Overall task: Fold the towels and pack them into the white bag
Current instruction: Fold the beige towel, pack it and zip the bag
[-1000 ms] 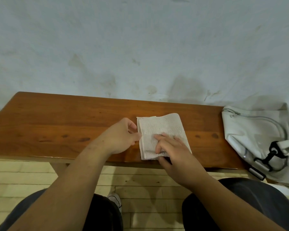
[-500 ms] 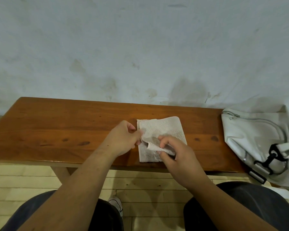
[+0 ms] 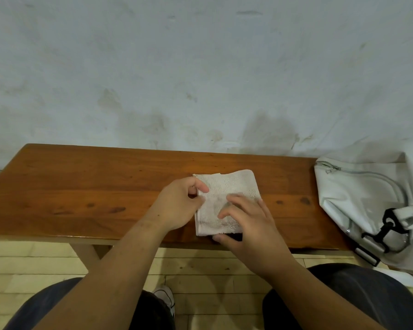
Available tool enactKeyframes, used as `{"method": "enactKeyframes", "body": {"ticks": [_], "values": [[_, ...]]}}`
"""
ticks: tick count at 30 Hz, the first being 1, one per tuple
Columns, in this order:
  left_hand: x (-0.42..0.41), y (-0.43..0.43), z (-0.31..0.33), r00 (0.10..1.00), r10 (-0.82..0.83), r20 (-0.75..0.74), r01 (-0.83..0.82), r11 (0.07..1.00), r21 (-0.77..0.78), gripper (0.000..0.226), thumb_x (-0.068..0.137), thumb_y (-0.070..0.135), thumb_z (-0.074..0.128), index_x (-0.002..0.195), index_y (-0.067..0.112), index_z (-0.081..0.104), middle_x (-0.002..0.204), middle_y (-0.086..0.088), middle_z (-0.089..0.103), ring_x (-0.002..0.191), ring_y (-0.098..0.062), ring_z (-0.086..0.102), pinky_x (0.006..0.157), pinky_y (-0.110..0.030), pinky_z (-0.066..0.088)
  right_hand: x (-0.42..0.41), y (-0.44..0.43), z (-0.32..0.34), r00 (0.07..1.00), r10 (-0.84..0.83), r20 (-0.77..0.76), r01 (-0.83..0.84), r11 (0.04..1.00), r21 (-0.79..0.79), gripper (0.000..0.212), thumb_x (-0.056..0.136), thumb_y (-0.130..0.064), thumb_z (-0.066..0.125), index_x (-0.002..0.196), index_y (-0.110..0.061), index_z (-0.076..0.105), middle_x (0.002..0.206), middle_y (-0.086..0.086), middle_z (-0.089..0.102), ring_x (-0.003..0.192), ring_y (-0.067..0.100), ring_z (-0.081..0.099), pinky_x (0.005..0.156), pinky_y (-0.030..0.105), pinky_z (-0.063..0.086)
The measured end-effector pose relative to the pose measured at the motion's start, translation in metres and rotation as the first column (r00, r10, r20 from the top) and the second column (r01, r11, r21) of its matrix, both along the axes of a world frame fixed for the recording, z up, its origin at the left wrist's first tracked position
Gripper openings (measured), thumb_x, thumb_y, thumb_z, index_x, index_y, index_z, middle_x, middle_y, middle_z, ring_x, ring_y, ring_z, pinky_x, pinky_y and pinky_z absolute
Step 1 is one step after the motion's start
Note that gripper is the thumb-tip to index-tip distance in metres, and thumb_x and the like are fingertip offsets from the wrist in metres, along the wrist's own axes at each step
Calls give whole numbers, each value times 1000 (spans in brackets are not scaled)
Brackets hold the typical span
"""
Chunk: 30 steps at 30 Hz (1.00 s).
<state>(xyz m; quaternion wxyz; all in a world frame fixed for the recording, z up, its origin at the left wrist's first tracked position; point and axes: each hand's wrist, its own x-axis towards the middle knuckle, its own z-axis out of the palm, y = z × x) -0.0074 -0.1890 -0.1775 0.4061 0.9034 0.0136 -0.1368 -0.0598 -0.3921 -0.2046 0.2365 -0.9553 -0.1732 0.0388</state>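
Observation:
A small white folded towel point(image 3: 234, 184) lies flat on the wooden bench point(image 3: 81, 186), a little right of its middle. My left hand point(image 3: 177, 206) pinches the towel's left edge between thumb and curled fingers. My right hand point(image 3: 250, 225) lies on the towel's near right part with fingers spread and fairly straight, while its thumb sits at the towel's near edge. The white bag point(image 3: 358, 194) lies on the bench's right end, zipper side up, with a black clip on its strap. The hands hide much of the towel's near half.
A stained pale wall runs right behind the bench. Bare bench top stretches to the left of the towel. Below the near edge are a light wooden floor, my dark-trousered knees and a white shoe point(image 3: 165, 296).
Half a second ago my right hand held up a flap of the towel. Now that flap lies flat and the hand rests on it. My left hand stays at the left edge.

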Motion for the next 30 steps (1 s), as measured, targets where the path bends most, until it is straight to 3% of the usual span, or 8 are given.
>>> {"method": "enactKeyframes", "body": {"ticks": [3,6,10,15,20,22,24,30], "values": [[1,-1,-3,1000,18,23,-18,1000,12,20,98,25,63,110,41,66,115,14,62,98,1,57,68,-8,36,0,0,0,1000,-9,-20,7,997,-76,57,85,-73,56,134,-47,43,164,-18,18,154,3,-3,125,37,-11],[3,1,-5,998,35,45,-36,999,17,21,98,23,63,109,40,66,111,15,62,94,5,57,67,-7,36,-1,1,2,999,-9,-47,5,996,-94,68,85,-82,42,144,-47,37,168,-16,9,154,3,-10,127,41,-7],[4,0,-7,997,45,68,-47,999,27,22,99,21,61,113,37,65,112,15,60,94,6,54,67,-6,34,-3,3,8,995,-52,-86,51,999,-7,57,95,-71,34,146,-47,41,169,-17,6,153,0,-13,126,40,-7],[3,-3,-9,994,22,108,-34,994,105,26,99,17,59,116,37,63,111,13,57,94,0,54,67,-6,36,5,-4,13,916,-353,-191,383,911,154,47,97,-53,55,143,-45,45,160,-13,23,148,10,22,118,36,31],[1,-6,-10,994,-15,111,-8,977,211,28,101,23,58,124,39,57,115,9,50,87,-2,55,67,-8,40,21,-20,20,738,-491,-463,654,690,309,70,89,-50,71,150,-29,42,124,-14,60,105,8,59,76,24,54],[2,-5,-11,993,-33,111,7,974,227,30,101,23,57,126,40,55,114,10,50,88,0,54,68,-9,41,22,-24,23,671,-431,-603,717,584,380,55,89,-46,73,138,-26,56,103,-6,72,76,9,63,61,23,52],[3,-5,-11,993,-56,106,32,974,223,33,100,21,58,127,41,56,112,11,51,91,1,53,70,-9,41,19,-25,24,654,-354,-669,720,564,404,30,89,-43,73,112,-24,67,88,1,76,57,13,58,57,25,53],[2,-14,-6,995,-79,55,68,982,177,45,98,26,62,138,40,47,118,14,56,97,-2,56,75,-13,42,14,-29,35,709,-274,-650,680,508,529,5,96,-34,66,101,-34,67,103,-8,74,92,16,73,81,45,63]]}}
